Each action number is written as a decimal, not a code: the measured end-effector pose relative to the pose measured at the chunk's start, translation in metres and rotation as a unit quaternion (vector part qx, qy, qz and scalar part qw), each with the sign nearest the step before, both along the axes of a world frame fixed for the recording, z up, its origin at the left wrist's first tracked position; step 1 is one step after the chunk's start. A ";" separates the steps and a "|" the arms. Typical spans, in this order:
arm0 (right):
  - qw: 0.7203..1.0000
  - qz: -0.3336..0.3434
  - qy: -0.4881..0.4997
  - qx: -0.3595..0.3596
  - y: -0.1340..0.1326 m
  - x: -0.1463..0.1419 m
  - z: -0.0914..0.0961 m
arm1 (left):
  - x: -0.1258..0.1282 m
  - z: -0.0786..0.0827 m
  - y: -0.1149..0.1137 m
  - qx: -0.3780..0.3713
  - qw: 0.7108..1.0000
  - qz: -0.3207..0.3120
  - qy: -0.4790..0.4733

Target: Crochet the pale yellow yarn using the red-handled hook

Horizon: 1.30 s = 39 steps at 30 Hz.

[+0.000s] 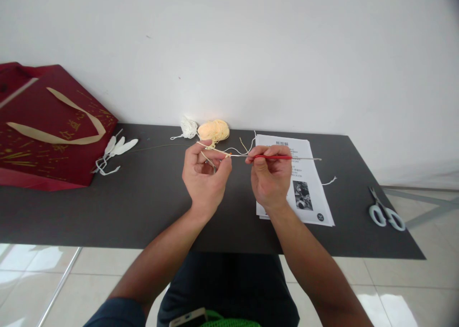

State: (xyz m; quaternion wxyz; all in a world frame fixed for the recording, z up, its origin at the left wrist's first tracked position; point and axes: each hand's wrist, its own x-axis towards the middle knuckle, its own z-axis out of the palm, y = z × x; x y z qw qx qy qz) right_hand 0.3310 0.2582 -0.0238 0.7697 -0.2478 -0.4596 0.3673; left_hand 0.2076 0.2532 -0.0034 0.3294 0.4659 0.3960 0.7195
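The right hand (pixel 270 181) pinches one slim crochet hook with red handle and thin greyish ends (pixel 281 158), held almost level above the dark flat table (pixel 150 207). Its tip meets one pale yellow yarn strand (pixel 217 150), which the left hand (pixel 205 181) pinches between thumb and finger. Behind lie two yarn bundles, one white (pixel 188 127), one pale yellow (pixel 214 129); farther out, one pair of pale-handled scissors (pixel 385 212) and one dark red bag (pixel 46 126).
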 end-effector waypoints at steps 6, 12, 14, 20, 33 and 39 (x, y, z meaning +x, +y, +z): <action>1.000 0.006 -0.004 -0.002 -0.002 0.001 0.001 | 0.000 -0.001 -0.001 0.006 1.000 0.002 -0.002; 1.000 -0.004 -0.010 -0.003 -0.003 0.000 0.002 | 0.000 0.000 -0.001 0.003 1.000 0.001 -0.001; 1.000 -0.010 -0.016 -0.003 -0.003 0.000 0.002 | -0.001 -0.001 0.000 0.007 1.000 0.000 -0.003; 0.999 -0.025 -0.020 0.019 -0.004 -0.002 0.003 | -0.001 0.000 0.000 0.019 1.000 -0.004 -0.013; 0.998 -0.030 -0.044 0.018 -0.007 -0.003 0.004 | -0.001 -0.003 0.005 -0.006 0.999 -0.021 -0.043; 0.997 -0.046 -0.064 0.013 -0.009 -0.003 0.007 | -0.001 0.001 0.000 0.001 1.000 0.018 0.007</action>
